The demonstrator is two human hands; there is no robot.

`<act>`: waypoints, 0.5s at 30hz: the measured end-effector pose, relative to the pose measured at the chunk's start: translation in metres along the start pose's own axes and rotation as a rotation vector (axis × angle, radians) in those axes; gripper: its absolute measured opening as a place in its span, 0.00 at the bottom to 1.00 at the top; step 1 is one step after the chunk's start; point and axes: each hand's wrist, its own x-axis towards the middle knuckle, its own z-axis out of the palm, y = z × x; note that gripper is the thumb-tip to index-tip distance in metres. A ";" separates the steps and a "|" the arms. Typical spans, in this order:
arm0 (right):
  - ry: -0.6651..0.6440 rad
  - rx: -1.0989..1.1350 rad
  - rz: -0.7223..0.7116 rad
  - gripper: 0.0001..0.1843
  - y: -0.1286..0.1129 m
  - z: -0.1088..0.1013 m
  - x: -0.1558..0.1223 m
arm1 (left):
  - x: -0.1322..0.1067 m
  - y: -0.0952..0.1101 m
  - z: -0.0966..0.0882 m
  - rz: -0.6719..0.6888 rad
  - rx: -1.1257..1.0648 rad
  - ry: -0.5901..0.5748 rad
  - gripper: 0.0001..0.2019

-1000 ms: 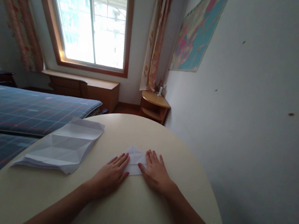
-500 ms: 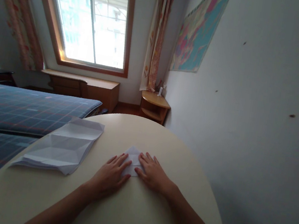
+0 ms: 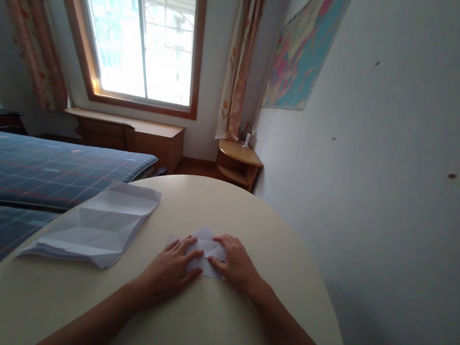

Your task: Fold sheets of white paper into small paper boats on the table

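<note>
A small folded sheet of white paper (image 3: 205, 240) lies on the round cream table, its pointed top facing away from me. My left hand (image 3: 172, 264) rests flat on its left part with fingers spread. On the other side, my right hand (image 3: 237, 262) has its fingers curled, thumb and forefinger closing on a raised flap at the paper's right. Both hands cover parts of the sheet, so its full outline is hidden.
A stack of creased white paper (image 3: 97, 222) lies at the left of the table (image 3: 197, 193). Beyond that edge is a bed with a blue plaid mattress (image 3: 51, 167). A wooden corner shelf (image 3: 239, 154) stands behind, and the white wall (image 3: 378, 216) runs along the right.
My right hand has gone from lying flat with fingers stretched to curled fingers at the paper's right flap. The left hand has stayed nearly still.
</note>
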 end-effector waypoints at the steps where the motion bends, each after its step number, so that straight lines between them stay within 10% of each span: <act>1: 0.008 0.011 0.005 0.25 0.001 0.002 0.000 | 0.000 0.000 0.000 -0.002 -0.005 -0.006 0.20; 15: 0.058 0.452 0.119 0.20 -0.003 -0.003 0.006 | -0.002 0.000 0.004 -0.017 -0.060 0.058 0.16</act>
